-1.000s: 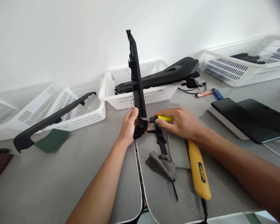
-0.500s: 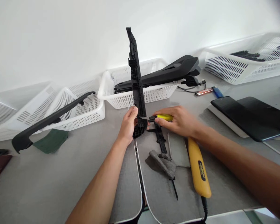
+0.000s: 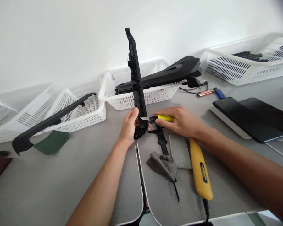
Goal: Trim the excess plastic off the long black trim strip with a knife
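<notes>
My left hand (image 3: 129, 127) grips the lower end of a long black plastic trim part (image 3: 136, 81), which stands nearly upright on the grey table. My right hand (image 3: 182, 121) holds a small yellow utility knife (image 3: 165, 118); its blade tip touches the trim part's lower edge, close to my left fingers. Another flat black strip (image 3: 162, 139) lies on the table just under the knife.
White perforated baskets line the back: one (image 3: 129, 94) holding black trim parts, one (image 3: 85, 110) with a long black part (image 3: 47, 121) sticking out, one (image 3: 238, 67) at the right. A yellow-handled tool (image 3: 200, 169), grey cloth (image 3: 165, 163), green pad (image 3: 52, 142) and black tablets (image 3: 247, 117) lie about.
The top of the upright trim part has tilted slightly to the left. Both hands stay at its base with the knife against it.
</notes>
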`<state>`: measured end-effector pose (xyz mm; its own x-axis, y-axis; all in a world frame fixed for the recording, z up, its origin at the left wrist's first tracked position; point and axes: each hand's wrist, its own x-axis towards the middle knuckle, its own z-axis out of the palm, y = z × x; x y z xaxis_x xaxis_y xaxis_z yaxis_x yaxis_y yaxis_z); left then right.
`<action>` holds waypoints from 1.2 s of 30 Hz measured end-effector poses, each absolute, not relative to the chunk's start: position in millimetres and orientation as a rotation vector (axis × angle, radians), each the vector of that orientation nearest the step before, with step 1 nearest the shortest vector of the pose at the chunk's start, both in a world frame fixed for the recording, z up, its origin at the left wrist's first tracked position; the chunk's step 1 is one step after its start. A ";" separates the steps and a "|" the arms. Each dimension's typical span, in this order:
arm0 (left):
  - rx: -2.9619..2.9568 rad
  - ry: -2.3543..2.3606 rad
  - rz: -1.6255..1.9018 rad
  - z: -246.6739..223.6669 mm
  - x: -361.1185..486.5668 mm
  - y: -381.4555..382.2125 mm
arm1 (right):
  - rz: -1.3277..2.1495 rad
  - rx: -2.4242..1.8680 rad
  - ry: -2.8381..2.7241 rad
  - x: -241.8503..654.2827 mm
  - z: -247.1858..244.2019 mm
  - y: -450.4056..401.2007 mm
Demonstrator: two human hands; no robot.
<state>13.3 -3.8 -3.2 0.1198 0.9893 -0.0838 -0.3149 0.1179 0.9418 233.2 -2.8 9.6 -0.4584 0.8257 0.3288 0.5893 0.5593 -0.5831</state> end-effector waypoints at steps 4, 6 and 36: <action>0.950 0.947 1.190 -3.2 12.3 -3.9 | 0.535 -1.145 -2.239 235.6 11.3 -2.8; 0.947 0.941 1.190 -3.0 11.5 -3.9 | 0.510 -1.147 -2.230 236.2 11.3 -2.2; 0.886 0.992 1.241 0.5 7.9 -2.8 | 0.512 -1.190 -2.277 238.2 11.6 -2.0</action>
